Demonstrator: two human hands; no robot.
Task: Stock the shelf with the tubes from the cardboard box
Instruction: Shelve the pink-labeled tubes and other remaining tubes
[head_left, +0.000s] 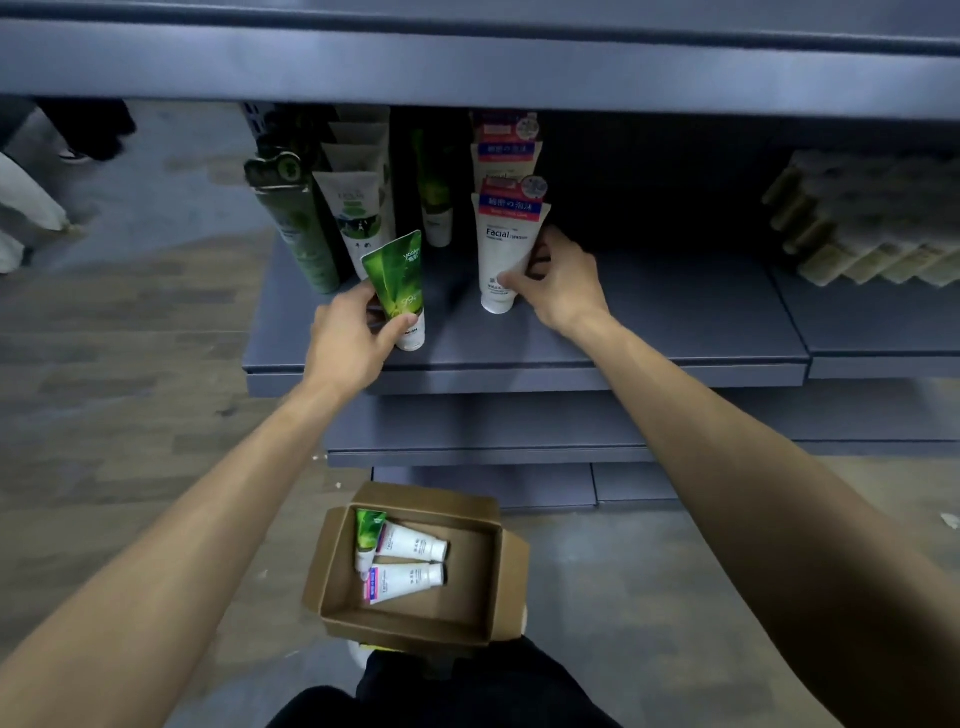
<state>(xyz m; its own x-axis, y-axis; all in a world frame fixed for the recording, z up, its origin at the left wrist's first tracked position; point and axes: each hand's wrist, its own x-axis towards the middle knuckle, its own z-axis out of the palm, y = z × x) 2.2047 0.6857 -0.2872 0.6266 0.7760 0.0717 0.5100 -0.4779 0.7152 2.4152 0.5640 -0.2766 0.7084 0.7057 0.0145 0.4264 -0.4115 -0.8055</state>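
Observation:
My left hand (347, 340) grips a green aloe tube (397, 283), cap down, just above the front of the grey shelf (649, 332). My right hand (558, 283) holds a white "Facial" tube (504, 249) that stands cap down on the shelf, in front of another of the same kind. Rows of green and white tubes (353, 218) stand at the shelf's left. Below, an open cardboard box (483, 587) on the floor holds one green tube (368, 535) and two white tubes (410, 558) lying flat.
A higher shelf (467, 62) overhangs the working shelf. Stacked pale packages (872, 223) fill the neighbouring shelf section on the right. Lower shelves (493, 447) jut out under my arms. Another person's legs (31, 197) are at the far left on the wooden floor.

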